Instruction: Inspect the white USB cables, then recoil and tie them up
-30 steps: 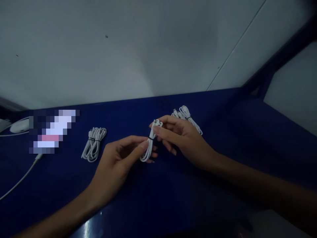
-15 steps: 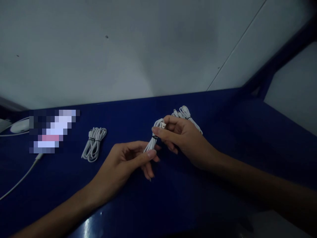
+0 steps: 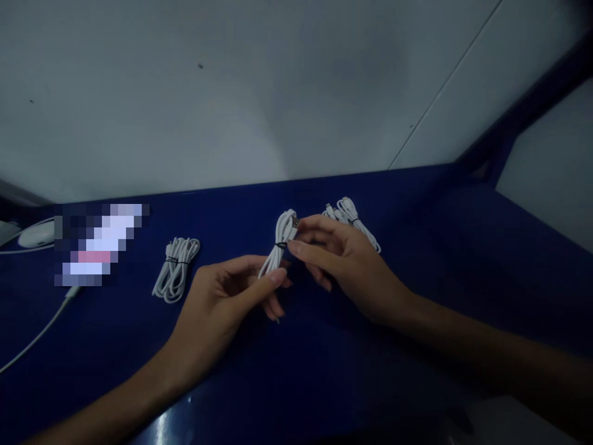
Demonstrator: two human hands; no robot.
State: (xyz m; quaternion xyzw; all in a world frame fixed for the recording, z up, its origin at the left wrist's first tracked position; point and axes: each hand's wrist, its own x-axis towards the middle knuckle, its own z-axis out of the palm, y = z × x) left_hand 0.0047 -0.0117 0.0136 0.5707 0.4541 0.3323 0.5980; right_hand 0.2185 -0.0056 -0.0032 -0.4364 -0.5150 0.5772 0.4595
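A white USB cable, coiled into a bundle with a black tie about its middle, is held above the blue table. The lower end of the bundle is pinched between the thumb and fingers of my left hand. My right hand grips the bundle's right side, its thumb beside the tie and its index finger at the metal USB plug. Exactly what those right fingertips press on is partly hidden.
Tied white cable bundles lie on the blue table: one group at the left, another behind my right hand. A pixelated lit device with a white cord lies far left. Behind rises a pale wall.
My left hand has shifted slightly left and up with the cable bundle. The right thumb has slid off the bundle's front to its right side, leaving more of the coil visible.
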